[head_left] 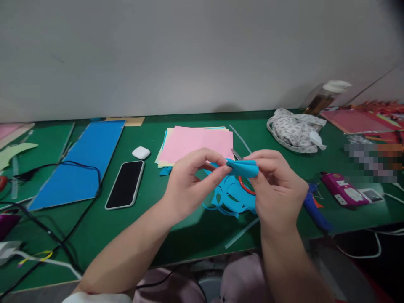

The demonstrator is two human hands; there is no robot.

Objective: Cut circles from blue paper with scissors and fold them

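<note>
A curled piece of blue paper [244, 169] is held up between both hands, above the table. My left hand [192, 181] pinches its left end between thumb and fingers. At its right end, my right hand [277, 185] grips it with thumb and fingertips. Below and behind the hands lies a heap of blue paper cuttings [232, 195]. Scissors [247, 186] with red handles rest there, partly covered by the right hand. A stack of coloured paper [195, 143], pink on top, lies just beyond the left hand.
Left of the hands are a phone [125, 185], a white earbud case [141, 152] and a blue board [83, 164] crossed by a black cable. To the right lie a blue glue gun [317, 210], a purple packet [342, 189], a patterned cloth bag [293, 130] and a bottle [326, 97].
</note>
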